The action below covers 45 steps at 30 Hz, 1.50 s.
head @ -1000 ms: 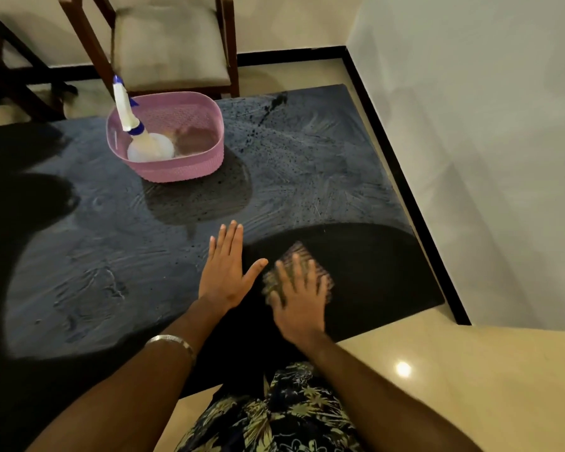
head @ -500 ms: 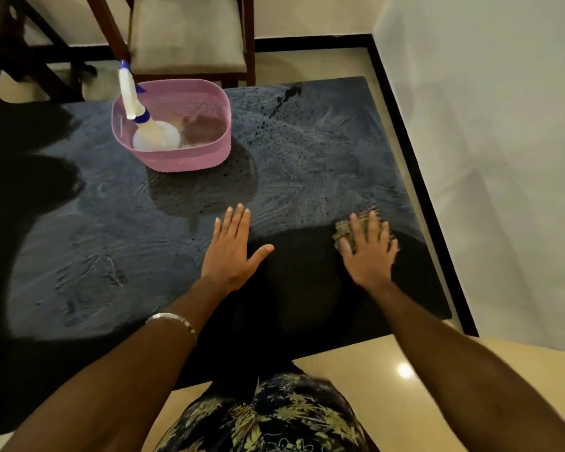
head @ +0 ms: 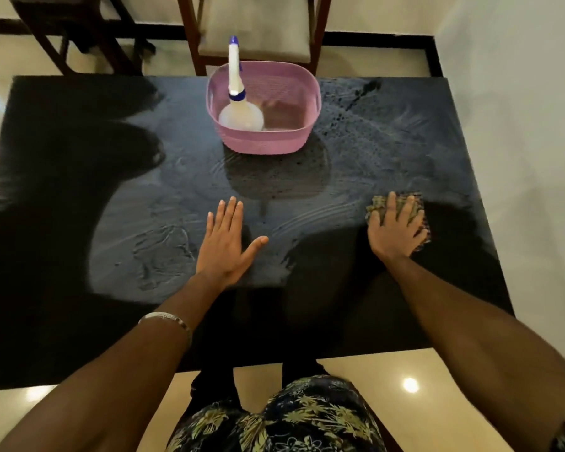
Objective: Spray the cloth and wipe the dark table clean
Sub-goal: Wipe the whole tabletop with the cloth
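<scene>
Two hands are laid on the dark bench (head: 405,151). The cloth (head: 377,203) is pressed flat under the right hand (head: 395,228) near the bench's right side, fingers (head: 391,205) straight and spread across it. The left hand (head: 224,243) is planted palm-down mid-bench, fingers together, thumb out, nothing held. Wet swirl marks are seen across the surface between them. The spray bottle (head: 238,109) is stood inside the pink basket (head: 268,143) at the far edge, with a chair (head: 255,24) behind it.
</scene>
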Available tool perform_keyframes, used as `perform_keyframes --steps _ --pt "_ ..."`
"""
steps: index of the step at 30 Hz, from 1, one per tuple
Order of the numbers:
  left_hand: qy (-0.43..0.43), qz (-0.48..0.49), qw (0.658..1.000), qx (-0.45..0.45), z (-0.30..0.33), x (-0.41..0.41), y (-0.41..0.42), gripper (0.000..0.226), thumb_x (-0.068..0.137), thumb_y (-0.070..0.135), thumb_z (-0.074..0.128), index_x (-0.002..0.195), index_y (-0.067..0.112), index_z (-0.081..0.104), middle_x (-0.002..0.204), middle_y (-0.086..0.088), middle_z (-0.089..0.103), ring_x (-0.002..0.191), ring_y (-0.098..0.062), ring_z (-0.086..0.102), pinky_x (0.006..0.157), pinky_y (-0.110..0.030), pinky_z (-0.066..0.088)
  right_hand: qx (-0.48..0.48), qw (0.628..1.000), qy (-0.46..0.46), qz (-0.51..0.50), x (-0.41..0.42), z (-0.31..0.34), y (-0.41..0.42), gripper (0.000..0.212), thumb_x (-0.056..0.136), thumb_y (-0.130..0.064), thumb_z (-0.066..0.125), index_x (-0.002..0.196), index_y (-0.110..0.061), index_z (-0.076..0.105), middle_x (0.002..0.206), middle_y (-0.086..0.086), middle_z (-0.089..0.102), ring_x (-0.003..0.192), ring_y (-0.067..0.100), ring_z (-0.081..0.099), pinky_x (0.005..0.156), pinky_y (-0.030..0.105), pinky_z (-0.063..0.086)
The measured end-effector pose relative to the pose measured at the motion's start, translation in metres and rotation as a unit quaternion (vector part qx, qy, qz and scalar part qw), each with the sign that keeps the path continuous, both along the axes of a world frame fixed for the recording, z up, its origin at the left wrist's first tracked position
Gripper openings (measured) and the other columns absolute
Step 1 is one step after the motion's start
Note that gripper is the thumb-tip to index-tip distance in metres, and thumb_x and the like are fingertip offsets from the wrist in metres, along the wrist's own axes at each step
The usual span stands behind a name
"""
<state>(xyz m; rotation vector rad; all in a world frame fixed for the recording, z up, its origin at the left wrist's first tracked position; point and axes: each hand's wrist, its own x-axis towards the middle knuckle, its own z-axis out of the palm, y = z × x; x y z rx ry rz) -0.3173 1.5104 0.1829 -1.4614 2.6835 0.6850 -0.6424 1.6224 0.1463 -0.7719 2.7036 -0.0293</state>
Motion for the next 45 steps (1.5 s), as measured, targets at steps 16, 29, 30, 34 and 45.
perform_keyframes --steps 16,29,30,34,45 --pt "-0.012 -0.039 0.999 0.010 0.002 0.165 -0.086 0.101 0.083 0.080 -0.003 0.157 0.011 -0.001 0.165 -0.005 -0.007 0.151 -0.020 -0.016 0.123 -0.042 -0.007 -0.007 0.870 -0.117 0.479 0.429 0.021 -0.069 0.059 0.101 -0.050 0.033 0.156 -0.031 0.026 0.168 0.005 0.010 0.153 0.034 -0.006 0.119 0.058 -0.011" --pt "0.000 -0.100 0.994 0.032 -0.005 0.150 -0.083 0.103 0.081 0.083 -0.003 0.157 0.013 -0.002 0.165 -0.003 -0.009 0.150 -0.018 -0.017 0.123 -0.042 -0.006 0.066 0.994 -0.040 -0.079 0.173 0.021 0.023 0.066 0.103 -0.055 0.030 0.160 -0.036 0.001 0.168 0.008 -0.008 0.153 0.037 -0.006 0.121 0.061 0.004" --pt "-0.002 -0.098 0.995 0.035 -0.005 0.151 -0.082 0.103 0.081 0.083 -0.003 0.157 0.013 -0.002 0.165 -0.003 -0.009 0.150 -0.018 -0.017 0.123 -0.041 -0.007 0.066 0.992 -0.037 -0.099 0.180 0.020 0.017 0.066 0.103 -0.055 0.030 0.160 -0.035 0.002 0.168 0.008 -0.008 0.153 0.037 -0.006 0.121 0.061 0.003" --pt "0.001 -0.073 0.997 0.039 -0.006 0.157 -0.083 0.104 0.079 0.083 -0.005 0.157 0.013 -0.003 0.165 -0.003 -0.010 0.150 -0.018 -0.018 0.123 -0.040 -0.009 0.038 0.999 -0.006 0.018 0.263 0.014 -0.013 0.069 0.101 -0.053 0.036 0.160 -0.036 0.004 0.168 0.010 -0.002 0.153 0.039 0.000 0.119 0.063 0.007" --pt "-0.002 -0.067 0.998 0.013 -0.011 0.164 -0.098 0.101 0.083 0.080 -0.002 0.157 0.012 -0.001 0.165 -0.004 -0.007 0.150 -0.019 -0.016 0.123 -0.041 -0.007 -0.007 0.872 -0.096 0.480 0.389 0.015 -0.036 0.065 0.096 -0.056 0.037 0.156 -0.044 0.015 0.168 -0.001 0.007 0.154 0.031 -0.001 0.121 0.058 -0.002"
